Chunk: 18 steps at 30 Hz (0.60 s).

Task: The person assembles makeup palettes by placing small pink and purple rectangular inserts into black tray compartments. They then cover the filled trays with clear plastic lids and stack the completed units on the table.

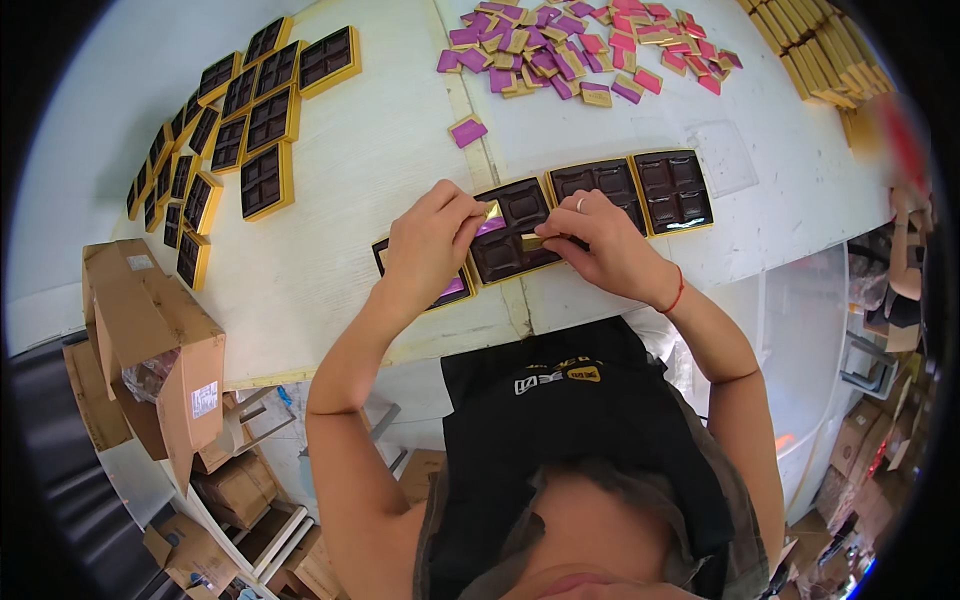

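My left hand (428,240) is closed, its thumb and fingertips pinching a small purple-and-gold wrapped piece (491,220) over the left part of a gold-edged box with a dark compartment tray (525,203). Over the same box, my right hand (610,248) pinches a small gold-coloured piece (532,242); its other face is hidden. To the left, partly under my left hand, lies another such box with a purple piece (452,287) in it. Two more boxes with dark trays, a middle one (585,178) and a right one (672,190), continue the row; no pieces show in them.
Beyond the row lie a heap of purple-and-gold pieces (540,55) and pink ones (650,40), with one loose piece (467,130) nearer. Several gold-edged boxes (268,180) stand at the left. Gold boxes (815,50) are stacked far right. An open carton (150,330) sits by the table's left edge.
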Each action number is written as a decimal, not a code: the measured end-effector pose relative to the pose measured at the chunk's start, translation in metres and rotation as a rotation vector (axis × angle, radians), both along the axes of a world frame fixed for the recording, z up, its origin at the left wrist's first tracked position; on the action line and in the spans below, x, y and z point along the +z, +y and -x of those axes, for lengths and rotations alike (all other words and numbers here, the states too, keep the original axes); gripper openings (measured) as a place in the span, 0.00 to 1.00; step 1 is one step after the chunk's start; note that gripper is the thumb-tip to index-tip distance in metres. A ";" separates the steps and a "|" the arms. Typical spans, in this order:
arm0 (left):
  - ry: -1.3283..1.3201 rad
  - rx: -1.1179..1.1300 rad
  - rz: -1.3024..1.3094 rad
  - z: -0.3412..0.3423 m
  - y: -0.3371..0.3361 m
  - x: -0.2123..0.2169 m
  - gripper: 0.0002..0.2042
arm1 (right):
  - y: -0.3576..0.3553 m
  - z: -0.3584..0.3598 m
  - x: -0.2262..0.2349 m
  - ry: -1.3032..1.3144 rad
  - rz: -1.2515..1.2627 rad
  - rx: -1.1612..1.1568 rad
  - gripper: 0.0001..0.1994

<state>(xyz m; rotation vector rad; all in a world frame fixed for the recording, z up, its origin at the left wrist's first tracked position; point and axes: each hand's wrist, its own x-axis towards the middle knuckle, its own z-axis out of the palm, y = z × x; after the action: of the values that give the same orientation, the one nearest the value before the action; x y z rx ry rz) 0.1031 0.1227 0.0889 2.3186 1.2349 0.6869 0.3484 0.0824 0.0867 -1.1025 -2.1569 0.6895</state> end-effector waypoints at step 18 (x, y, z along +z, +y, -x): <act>0.181 0.027 -0.209 -0.015 0.062 0.004 0.12 | 0.044 -0.031 0.008 -0.053 -0.148 -0.113 0.09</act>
<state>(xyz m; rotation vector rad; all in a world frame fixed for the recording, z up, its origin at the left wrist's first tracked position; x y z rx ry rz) 0.1177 0.1845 0.0934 2.5878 1.3317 0.6539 0.3799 0.1259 0.0945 -1.1643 -2.1333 0.4467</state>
